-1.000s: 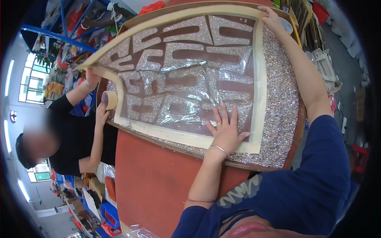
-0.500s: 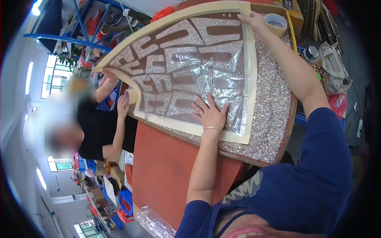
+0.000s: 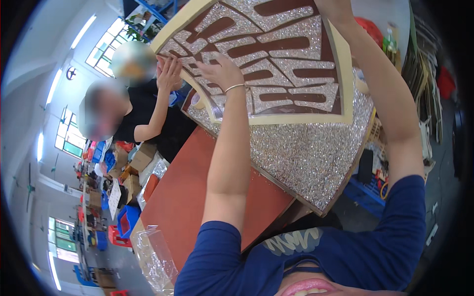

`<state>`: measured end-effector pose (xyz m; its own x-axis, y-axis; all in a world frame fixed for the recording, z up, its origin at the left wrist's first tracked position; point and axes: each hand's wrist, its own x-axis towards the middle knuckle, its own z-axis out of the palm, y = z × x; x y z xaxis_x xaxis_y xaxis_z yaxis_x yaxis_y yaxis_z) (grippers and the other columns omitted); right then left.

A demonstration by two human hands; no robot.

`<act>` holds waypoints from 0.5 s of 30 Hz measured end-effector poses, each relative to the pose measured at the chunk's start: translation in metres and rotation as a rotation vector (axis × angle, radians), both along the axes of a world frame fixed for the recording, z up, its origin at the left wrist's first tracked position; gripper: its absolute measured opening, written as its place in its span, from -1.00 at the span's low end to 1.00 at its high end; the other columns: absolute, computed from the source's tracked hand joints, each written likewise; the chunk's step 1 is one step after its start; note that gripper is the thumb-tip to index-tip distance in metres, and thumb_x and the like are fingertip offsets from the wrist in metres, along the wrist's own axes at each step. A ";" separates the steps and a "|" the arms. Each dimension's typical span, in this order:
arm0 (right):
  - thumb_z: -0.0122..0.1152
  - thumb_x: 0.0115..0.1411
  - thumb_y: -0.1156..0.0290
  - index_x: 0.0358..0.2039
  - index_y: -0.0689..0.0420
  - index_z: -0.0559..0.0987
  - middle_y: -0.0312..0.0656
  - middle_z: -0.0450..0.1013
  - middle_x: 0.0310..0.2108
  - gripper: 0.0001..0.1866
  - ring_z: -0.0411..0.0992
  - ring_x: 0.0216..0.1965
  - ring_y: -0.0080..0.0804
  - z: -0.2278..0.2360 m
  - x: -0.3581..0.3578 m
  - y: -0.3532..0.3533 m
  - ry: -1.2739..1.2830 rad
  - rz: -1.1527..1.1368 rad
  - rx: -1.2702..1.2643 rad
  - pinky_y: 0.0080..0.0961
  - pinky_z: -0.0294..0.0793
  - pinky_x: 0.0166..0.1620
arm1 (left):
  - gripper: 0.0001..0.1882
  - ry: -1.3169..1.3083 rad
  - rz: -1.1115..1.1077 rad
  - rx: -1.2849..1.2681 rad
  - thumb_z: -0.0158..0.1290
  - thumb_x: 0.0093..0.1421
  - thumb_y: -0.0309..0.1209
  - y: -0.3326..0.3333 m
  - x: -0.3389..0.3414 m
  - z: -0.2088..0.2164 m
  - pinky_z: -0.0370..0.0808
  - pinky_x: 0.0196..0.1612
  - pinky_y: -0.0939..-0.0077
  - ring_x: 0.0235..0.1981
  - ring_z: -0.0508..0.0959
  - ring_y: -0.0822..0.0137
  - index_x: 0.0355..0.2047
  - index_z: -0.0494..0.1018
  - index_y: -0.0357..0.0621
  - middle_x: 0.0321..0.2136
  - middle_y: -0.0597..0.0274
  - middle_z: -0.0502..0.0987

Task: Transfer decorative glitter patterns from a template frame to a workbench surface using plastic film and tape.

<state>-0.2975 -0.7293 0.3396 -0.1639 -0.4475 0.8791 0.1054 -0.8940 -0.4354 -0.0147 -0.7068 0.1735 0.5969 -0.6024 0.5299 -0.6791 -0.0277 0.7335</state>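
No words, numbers or brand names can be read in the scene. On the left, beyond the red table (image 3: 180,197), small dark marks are carried by a white sheet (image 3: 115,198) just beside a cardboard box (image 3: 132,186), but they are too small to be made out. At the near side, a pale zigzag print (image 3: 295,241) is borne across the chest of the dark blue shirt (image 3: 348,254); by its shape, a scribble is suggested rather than lettering.
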 end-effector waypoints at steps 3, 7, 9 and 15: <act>0.18 0.08 0.43 -0.36 0.31 0.56 -0.08 0.46 -0.54 -0.81 0.42 -0.48 -0.35 0.034 0.008 0.049 0.177 -0.215 -0.089 -0.47 0.37 -0.33 | -0.04 -0.709 0.234 0.093 0.13 0.07 -0.16 -0.006 -0.002 0.022 -0.02 0.28 0.03 0.29 -0.10 -0.15 0.22 -0.18 -0.48 0.23 -0.40 -0.17; 0.18 0.06 0.41 -0.36 0.32 0.55 -0.01 0.45 -0.53 -0.79 0.44 -0.45 -0.24 0.026 -0.037 0.007 0.184 -0.482 -0.233 -0.42 0.37 -0.32 | -0.24 -0.613 -0.111 0.420 0.11 0.05 -0.34 0.059 -0.138 -0.007 0.26 0.12 0.11 0.17 0.16 -0.11 0.20 0.03 -0.28 0.15 -0.28 0.11; 0.16 0.08 0.41 -0.37 0.32 0.55 0.01 0.47 -0.47 -0.80 0.46 -0.39 -0.24 0.038 -0.031 0.004 0.163 -0.501 -0.228 -0.37 0.37 -0.31 | -0.34 -0.296 -0.076 0.074 0.11 0.05 -0.35 0.059 -0.070 -0.010 0.31 0.06 0.13 0.13 0.22 -0.12 0.14 0.15 -0.28 0.09 -0.29 0.21; 0.25 0.15 0.30 -0.14 0.12 0.59 -0.32 0.56 -0.29 -0.71 0.46 -0.30 -0.61 0.052 -0.044 -0.010 0.218 -0.391 -0.149 -0.62 0.39 -0.17 | -0.52 0.127 -0.071 0.267 0.07 0.12 -0.15 0.065 -0.034 -0.022 0.37 -0.03 0.15 -0.03 0.41 -0.15 -0.13 0.45 -0.36 -0.10 -0.33 0.42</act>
